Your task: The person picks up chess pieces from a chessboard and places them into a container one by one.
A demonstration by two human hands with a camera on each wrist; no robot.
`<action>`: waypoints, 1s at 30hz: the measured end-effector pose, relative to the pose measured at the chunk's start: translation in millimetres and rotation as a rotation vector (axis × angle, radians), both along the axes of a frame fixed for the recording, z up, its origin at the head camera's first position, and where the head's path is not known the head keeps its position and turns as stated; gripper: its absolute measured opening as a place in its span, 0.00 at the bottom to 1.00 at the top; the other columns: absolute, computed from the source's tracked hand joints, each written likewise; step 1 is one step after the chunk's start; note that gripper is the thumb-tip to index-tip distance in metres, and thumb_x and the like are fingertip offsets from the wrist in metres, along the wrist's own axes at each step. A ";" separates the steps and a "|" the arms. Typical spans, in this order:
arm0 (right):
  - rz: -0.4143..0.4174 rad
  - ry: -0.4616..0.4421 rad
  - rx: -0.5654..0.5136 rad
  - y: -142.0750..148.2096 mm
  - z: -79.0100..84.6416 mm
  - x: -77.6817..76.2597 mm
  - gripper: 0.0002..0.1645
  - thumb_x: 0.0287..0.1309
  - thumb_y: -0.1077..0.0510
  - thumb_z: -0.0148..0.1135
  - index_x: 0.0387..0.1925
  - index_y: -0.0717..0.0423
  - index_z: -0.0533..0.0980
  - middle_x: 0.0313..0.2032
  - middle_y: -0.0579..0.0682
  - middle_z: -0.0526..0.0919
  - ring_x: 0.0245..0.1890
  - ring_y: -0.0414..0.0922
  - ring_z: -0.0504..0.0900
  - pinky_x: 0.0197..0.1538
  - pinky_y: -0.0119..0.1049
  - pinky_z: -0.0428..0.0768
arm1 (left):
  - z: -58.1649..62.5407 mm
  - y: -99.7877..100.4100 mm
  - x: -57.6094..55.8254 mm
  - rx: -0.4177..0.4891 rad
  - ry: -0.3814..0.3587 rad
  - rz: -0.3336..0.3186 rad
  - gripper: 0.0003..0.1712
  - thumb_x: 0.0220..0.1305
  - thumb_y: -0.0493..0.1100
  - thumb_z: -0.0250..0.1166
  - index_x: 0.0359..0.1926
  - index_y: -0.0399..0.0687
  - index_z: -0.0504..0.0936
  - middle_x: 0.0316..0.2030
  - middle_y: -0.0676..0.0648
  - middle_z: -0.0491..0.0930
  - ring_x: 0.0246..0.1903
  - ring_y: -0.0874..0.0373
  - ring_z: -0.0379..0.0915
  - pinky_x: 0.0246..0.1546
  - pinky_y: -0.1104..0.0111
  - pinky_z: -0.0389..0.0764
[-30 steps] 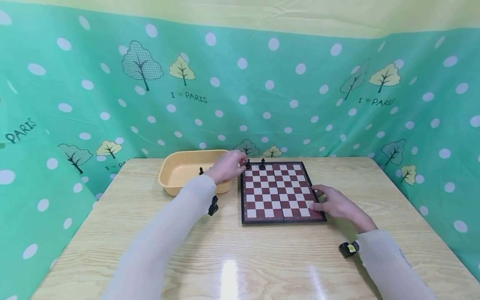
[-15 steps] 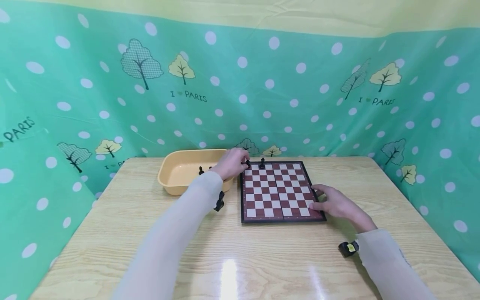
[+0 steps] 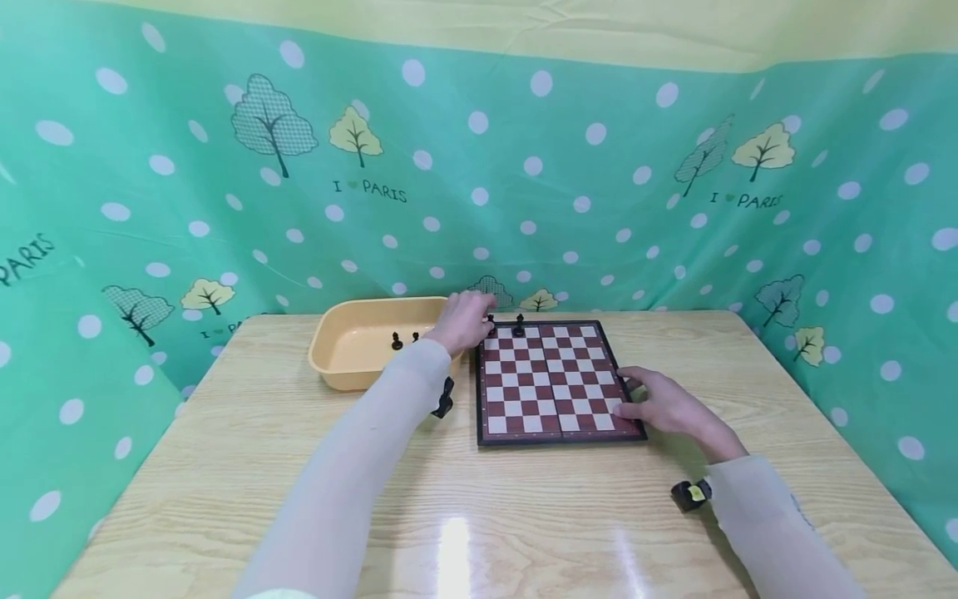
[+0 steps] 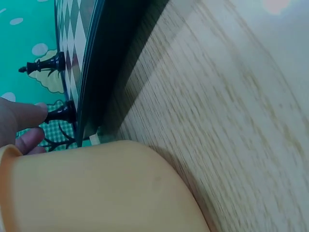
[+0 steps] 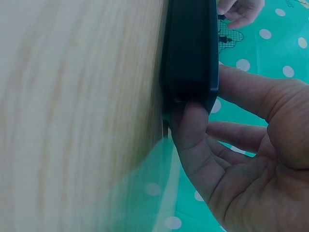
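Observation:
A folding chessboard (image 3: 557, 378) with red-brown and white squares lies on the wooden table. My left hand (image 3: 464, 320) is at its far left corner, over a black chess piece (image 4: 63, 113) standing upright there. One fingertip (image 4: 36, 114) overlaps the piece's top in the left wrist view, and the fingers are spread apart. A second, taller black chess piece (image 4: 46, 64) with a collared head stands beside it along the far edge. My right hand (image 3: 662, 403) grips the board's near right side, thumb over the top face and a finger (image 5: 190, 128) against the black side wall.
Left of the board sits a yellow plastic basin (image 3: 323, 345) with several black chess pieces (image 3: 397, 340) inside, partly hidden by my left arm. A green dotted curtain (image 3: 479, 166) hangs behind and around the table (image 3: 539, 516).
My left hand's fingers have spread and lifted slightly at the corner piece, which stays in place. The right hand and board keep still; the head view shifts a little.

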State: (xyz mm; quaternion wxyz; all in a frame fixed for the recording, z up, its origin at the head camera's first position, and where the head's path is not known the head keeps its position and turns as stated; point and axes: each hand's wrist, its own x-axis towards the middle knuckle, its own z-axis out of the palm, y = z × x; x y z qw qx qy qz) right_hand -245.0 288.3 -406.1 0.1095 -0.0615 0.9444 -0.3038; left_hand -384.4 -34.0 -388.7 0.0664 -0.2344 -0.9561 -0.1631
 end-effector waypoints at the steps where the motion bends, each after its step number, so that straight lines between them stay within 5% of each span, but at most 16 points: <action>1: 0.004 0.001 -0.001 -0.3 -0.3 -0.1 0.43 0.56 0.55 0.67 0.67 0.66 0.59 0.50 0.63 0.73 0.43 0.51 0.76 0.43 0.44 0.77 | 0.1 0.2 -0.1 -0.012 -0.001 0.001 0.21 0.59 0.41 0.66 0.54 0.48 0.79 0.45 0.49 0.80 0.47 0.53 0.71 0.54 0.60 0.67; 14: 0.004 -0.002 0.018 -2.7 -1.2 -2.4 0.43 0.57 0.54 0.66 0.67 0.65 0.59 0.50 0.63 0.73 0.44 0.52 0.75 0.45 0.45 0.76 | -1.7 -1.3 -1.8 -0.054 0.003 0.006 0.14 0.60 0.40 0.64 0.48 0.53 0.83 0.49 0.50 0.80 0.52 0.52 0.71 0.55 0.60 0.65; 30: 0.003 -0.010 0.016 -0.2 1.9 1.0 0.43 0.57 0.54 0.67 0.67 0.67 0.58 0.50 0.64 0.73 0.44 0.52 0.75 0.46 0.46 0.76 | 2.6 -2.3 9.8 0.040 -0.041 -0.048 0.14 0.60 0.37 0.64 0.48 0.50 0.83 0.47 0.50 0.79 0.49 0.54 0.72 0.56 0.61 0.70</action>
